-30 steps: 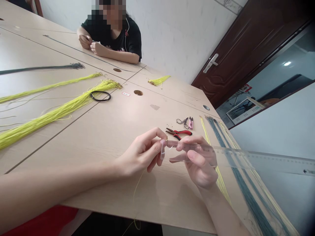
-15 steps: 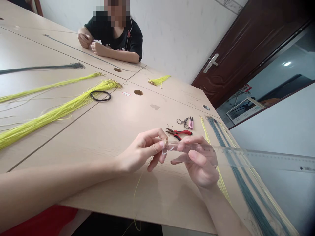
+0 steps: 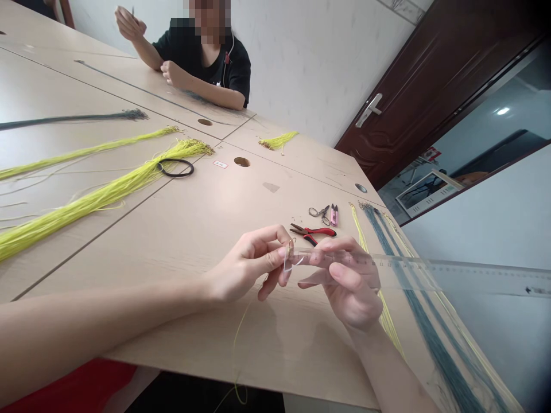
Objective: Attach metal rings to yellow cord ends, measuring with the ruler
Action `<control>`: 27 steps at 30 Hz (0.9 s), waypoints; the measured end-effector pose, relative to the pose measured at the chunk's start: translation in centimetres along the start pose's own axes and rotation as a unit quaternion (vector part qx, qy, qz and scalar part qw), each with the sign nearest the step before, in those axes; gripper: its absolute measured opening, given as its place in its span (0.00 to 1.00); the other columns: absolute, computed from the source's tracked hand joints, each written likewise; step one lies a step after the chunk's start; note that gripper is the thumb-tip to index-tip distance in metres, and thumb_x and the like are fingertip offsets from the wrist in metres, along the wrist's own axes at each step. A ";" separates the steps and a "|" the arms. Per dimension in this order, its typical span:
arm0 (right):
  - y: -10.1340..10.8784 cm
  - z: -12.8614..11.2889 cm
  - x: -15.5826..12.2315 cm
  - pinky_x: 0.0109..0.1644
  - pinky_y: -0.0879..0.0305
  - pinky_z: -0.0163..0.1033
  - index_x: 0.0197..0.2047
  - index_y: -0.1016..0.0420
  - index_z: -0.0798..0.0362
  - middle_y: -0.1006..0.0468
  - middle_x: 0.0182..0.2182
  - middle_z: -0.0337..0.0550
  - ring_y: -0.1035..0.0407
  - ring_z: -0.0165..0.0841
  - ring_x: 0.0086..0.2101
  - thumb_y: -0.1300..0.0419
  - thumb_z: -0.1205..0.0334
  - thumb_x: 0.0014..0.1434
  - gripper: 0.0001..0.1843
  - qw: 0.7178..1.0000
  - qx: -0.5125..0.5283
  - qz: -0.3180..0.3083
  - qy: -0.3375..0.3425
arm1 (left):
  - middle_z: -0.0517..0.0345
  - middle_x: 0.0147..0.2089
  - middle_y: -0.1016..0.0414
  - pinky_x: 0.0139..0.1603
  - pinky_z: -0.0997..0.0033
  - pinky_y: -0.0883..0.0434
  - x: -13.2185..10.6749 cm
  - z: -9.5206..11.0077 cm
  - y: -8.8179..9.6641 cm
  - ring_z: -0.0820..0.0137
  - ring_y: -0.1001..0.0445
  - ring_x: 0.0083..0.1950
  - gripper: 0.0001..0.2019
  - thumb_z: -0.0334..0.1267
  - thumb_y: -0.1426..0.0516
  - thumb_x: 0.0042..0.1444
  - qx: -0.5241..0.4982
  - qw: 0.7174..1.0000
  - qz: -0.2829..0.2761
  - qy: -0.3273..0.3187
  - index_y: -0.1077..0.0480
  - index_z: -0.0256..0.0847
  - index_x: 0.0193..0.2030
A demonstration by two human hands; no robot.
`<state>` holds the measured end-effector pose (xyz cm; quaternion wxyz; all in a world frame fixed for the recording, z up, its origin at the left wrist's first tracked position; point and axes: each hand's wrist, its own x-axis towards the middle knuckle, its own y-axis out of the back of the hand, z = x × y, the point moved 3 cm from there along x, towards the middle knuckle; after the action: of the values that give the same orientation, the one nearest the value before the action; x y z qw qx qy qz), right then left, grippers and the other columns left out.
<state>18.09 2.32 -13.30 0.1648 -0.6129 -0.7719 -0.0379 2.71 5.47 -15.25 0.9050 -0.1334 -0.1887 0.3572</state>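
My left hand [image 3: 253, 261] is closed, pinching a thin yellow cord [image 3: 235, 344] near a small gold-coloured end piece [image 3: 291, 244]. The cord hangs from these fingers past the table's front edge. A clear plastic ruler [image 3: 473, 276] lies across my right hand [image 3: 350, 281], gripped between thumb and fingers. Its left end meets the fingertips of my left hand, beside the gold piece. Just beyond my right hand are red-handled pliers [image 3: 318, 232], small scissors [image 3: 321, 215] and pink thread snips [image 3: 334, 215].
Bundles of yellow cord [image 3: 94, 198] and dark cord [image 3: 73, 119] lie on the left, with a black hair tie [image 3: 176, 168]. More teal cords [image 3: 426, 321] run along the right edge. A small yellow bundle [image 3: 279, 140] lies farther back. Across the table sits a person [image 3: 210, 74].
The person across the table has raised one hand, which holds a small dark thing. My hands, the ruler and the cord have barely moved.
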 end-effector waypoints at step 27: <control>0.9 1.3 0.4 0.23 0.31 0.39 0.20 0.27 0.59 0.30 0.11 0.42 0.29 0.36 0.16 0.49 0.51 0.57 0.24 0.968 -0.084 0.061 -0.228 | 0.67 0.19 0.36 0.19 0.78 0.45 0.4 0.1 1.0 0.82 0.40 0.14 0.10 0.33 0.53 0.59 0.047 0.987 0.155 -0.010 0.43 0.37 0.26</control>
<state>18.62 3.26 -14.52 -0.0657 -0.6629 -0.7442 0.0486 2.38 6.49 -15.44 0.8422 -0.1144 -0.1582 0.5026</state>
